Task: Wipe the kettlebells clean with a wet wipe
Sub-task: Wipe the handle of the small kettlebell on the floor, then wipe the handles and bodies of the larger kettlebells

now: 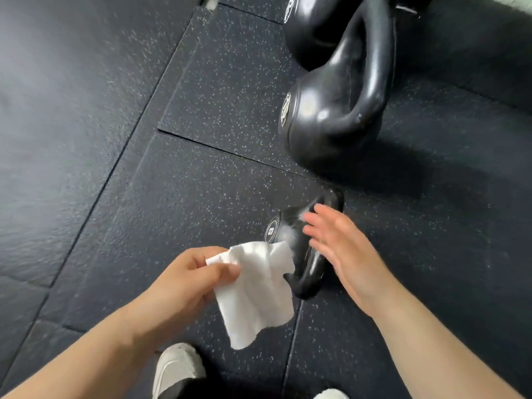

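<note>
Pinched between thumb and fingers of the left hand (184,279), the white wet wipe (256,292) hangs unfolded just beside the small kettlebell (302,249) on the speckled rubber floor (144,182), while the right hand (342,249) hovers flat and empty over its handle. Wiping looks about to start: next, probably steady the bell and press the wipe on. Two larger kettlebells (334,105) wait beyond; a pale shoe (175,367) stands close below, nothing blocking.

Speckled black rubber floor tiles (230,82), pale shoe (177,367) at bottom edge, second shoe toe (331,394)
</note>
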